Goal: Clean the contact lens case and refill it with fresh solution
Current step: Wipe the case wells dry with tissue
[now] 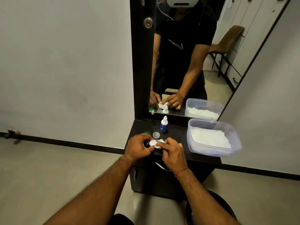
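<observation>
Vanity (175, 132) | left hand (138, 147), right hand (173, 153) grip lens case (154, 143) | bottle (164, 125) label illegible

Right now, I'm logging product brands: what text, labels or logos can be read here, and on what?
No readable words or numbers.
On the solution bottle: blue label, print too blurred to read.
On the reflected black shirt: a swoosh-shaped mark, no letters.

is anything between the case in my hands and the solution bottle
Only a loose clear cap lies flat on the shelf, between the case and the bottle. Nothing else visible is in the way.
</observation>
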